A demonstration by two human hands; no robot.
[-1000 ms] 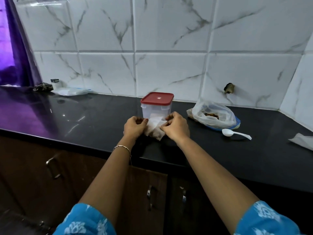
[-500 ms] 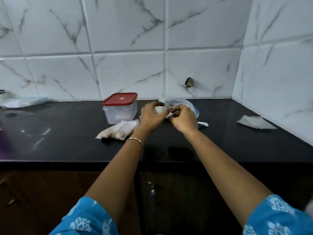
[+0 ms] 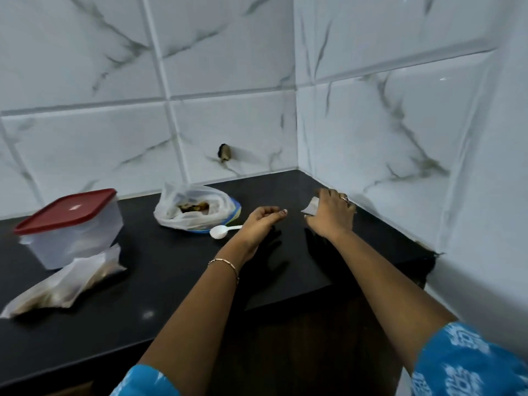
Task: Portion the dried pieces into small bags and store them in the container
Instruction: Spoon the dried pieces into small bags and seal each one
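Both forearms are bare from the wrists up to short sleeves. The left sleeve (image 3: 145,381), at about 7 o'clock in the view, is bright blue fabric with a pale white floral print; the right sleeve (image 3: 468,364), at about 4 o'clock, is the same blue cloth with larger white flower motifs. A thin gold-coloured chain bracelet (image 3: 224,265) circles the left wrist. The left hand (image 3: 261,224) has a nail painted a dark shade. The right hand (image 3: 331,212) wears a small ring (image 3: 345,199) on one finger.
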